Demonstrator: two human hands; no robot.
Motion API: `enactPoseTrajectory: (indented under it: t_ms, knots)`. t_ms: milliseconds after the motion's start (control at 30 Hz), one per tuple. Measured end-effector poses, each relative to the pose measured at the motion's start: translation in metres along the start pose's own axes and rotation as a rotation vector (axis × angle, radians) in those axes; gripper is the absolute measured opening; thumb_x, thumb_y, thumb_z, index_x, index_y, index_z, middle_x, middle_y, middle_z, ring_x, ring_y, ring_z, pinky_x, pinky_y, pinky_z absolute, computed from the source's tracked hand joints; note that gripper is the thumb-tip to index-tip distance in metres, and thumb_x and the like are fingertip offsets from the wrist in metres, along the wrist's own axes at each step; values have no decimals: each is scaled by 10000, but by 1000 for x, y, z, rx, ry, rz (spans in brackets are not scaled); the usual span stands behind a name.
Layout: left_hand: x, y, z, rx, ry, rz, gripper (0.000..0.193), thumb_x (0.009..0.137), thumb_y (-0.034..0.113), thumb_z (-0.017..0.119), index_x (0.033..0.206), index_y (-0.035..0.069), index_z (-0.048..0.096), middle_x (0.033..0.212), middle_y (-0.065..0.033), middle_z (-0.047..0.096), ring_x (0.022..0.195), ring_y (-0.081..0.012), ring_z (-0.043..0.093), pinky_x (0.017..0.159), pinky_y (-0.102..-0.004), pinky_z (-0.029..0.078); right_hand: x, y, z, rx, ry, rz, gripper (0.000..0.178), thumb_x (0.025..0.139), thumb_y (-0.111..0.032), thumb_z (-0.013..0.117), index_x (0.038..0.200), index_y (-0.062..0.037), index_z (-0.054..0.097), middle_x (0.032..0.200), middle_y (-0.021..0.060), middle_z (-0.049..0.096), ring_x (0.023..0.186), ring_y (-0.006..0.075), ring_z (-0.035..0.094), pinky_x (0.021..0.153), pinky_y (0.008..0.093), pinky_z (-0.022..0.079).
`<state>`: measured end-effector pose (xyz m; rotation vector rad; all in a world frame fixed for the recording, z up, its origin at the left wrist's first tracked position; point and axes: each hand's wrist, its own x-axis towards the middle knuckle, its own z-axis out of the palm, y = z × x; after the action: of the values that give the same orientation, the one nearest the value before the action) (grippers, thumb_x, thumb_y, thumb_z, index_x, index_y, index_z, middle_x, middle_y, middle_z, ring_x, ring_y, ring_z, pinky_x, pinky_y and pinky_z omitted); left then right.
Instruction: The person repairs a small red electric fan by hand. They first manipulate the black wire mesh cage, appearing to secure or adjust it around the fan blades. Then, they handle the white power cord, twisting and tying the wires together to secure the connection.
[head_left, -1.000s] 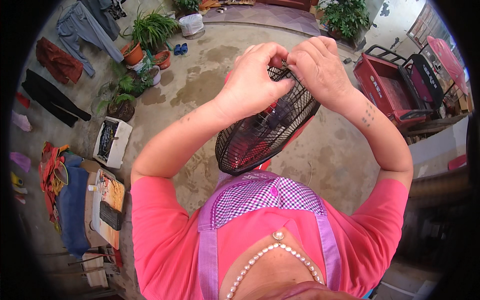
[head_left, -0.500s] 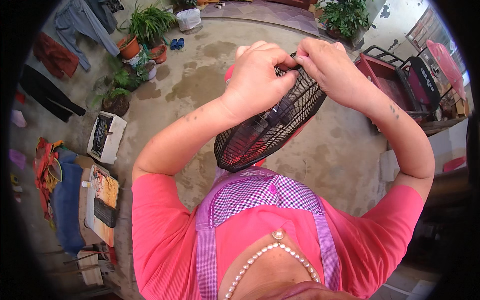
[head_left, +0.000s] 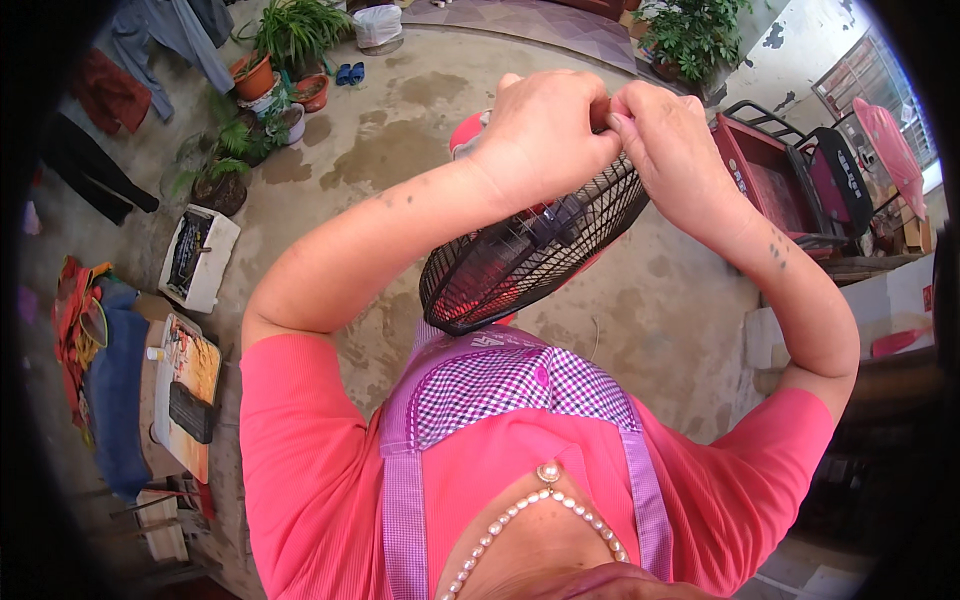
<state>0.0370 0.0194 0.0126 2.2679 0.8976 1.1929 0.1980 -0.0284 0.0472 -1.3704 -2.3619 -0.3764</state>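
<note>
A fan with a black wire grille (head_left: pixel 545 250) stands tilted in front of my chest. Its red blades (head_left: pixel 500 272) show through the wires, and the grille's lower edge is against or very close to my apron. At the upper rim, my left hand (head_left: pixel 545 135) is closed, thumb and fingers pinching the grille edge. Beside it, my right hand (head_left: pixel 672 145) pinches the same rim, its thumb and forefinger almost touching the left fingers. Whatever small part may lie between the fingertips is hidden. A round red piece (head_left: pixel 466 134) shows behind my left wrist.
Potted plants (head_left: pixel 295 45) and blue slippers (head_left: pixel 350 73) are at the far left. A white box (head_left: pixel 222 262) and a small table (head_left: pixel 190 370) stand along the left. At the right is a dark red cart (head_left: pixel 770 175), with a low pale wall (head_left: pixel 770 335) nearer.
My left hand has rolled over and closed, hiding its thumb, while both hands stay at the grille rim. The background has shifted slightly left with my head.
</note>
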Motion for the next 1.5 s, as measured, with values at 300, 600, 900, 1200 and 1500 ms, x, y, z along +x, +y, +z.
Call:
enactPoseTrajectory:
  t_ms: [300, 600, 900, 1200, 1500]
  knots:
    - [-6, -2, 0, 105, 96, 149, 209, 736, 165, 688, 815, -19, 630, 832, -161, 643, 775, -331, 638, 704, -404, 505, 0, 3, -2, 80, -1, -40, 109, 918, -160, 538, 910, -53, 516, 852, 99, 582, 872, 306, 553, 773, 419, 363]
    - [-8, -5, 2, -83, 64, 120, 171, 736, 103, 701, 829, -19, 626, 793, -148, 624, 730, -301, 628, 668, -373, 500, 3, 26, -17, 124, 20, -420, 203, 816, -85, 603, 1016, -61, 582, 945, 87, 582, 911, 277, 545, 813, 381, 429]
    - [-7, -4, -3, -53, 47, 93, 164, 726, 86, 698, 811, -36, 629, 779, -157, 627, 710, -275, 635, 666, -357, 508, 19, 39, -28, -271, 137, -977, 369, 692, -104, 641, 1054, -36, 612, 1062, 62, 578, 939, 234, 580, 753, 356, 499]
    - [-6, -3, -6, -84, -56, 23, 194, 741, 97, 700, 844, -56, 638, 775, -140, 675, 728, -181, 659, 697, -312, 529, 32, 36, -33, -223, 48, -1033, 309, 672, -121, 672, 961, -17, 639, 995, 47, 557, 933, 224, 563, 739, 342, 491]
    - [-3, -12, -9, -197, -182, -19, 263, 732, 126, 721, 921, -43, 650, 816, -107, 693, 765, -168, 654, 736, -310, 525, 36, 28, -32, -165, -60, -973, 224, 689, -121, 665, 889, -50, 592, 887, 29, 516, 834, 208, 528, 724, 330, 464]
